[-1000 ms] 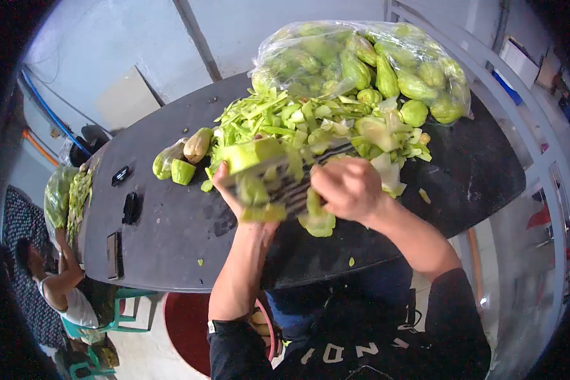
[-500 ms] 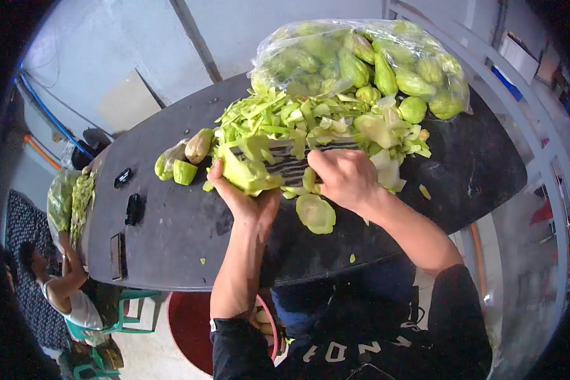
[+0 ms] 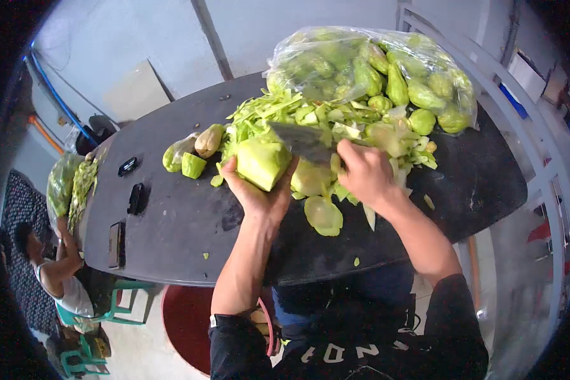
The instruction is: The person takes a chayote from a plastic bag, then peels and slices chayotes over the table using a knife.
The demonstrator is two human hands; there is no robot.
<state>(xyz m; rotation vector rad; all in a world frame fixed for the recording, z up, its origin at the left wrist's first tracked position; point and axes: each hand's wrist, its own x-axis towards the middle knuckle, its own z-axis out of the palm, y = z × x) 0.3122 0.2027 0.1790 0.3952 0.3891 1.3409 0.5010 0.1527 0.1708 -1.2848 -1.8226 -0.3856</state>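
Observation:
My left hand [image 3: 258, 201] cups a partly peeled chayote [image 3: 263, 163] from below, its cut faces flat and pale green. My right hand [image 3: 368, 176] is closed round the handle of a broad-bladed knife [image 3: 305, 143]. The blade reaches left, its tip end at the upper right side of the chayote. Just under the blade lies a pale cut piece [image 3: 311, 178], and nearer me a round slice [image 3: 323, 216] rests on the table. Behind both hands spreads a heap of green peelings [image 3: 265, 113]. The knife's handle is mostly hidden by my fingers.
A clear plastic bag of chayotes [image 3: 335, 60] stands at the back of the dark table [image 3: 171, 228]. Left of the heap are a whole chayote [image 3: 209, 140] and a cut one [image 3: 193, 166]. A red tub [image 3: 187, 323] is below; another person [image 3: 60, 272] sits far left.
The knife blade has turned from over the peelings to the chayote's side. The chayote has rotated and shows more flat cut faces. A pale piece now shows beneath the blade. The view has shifted slightly.

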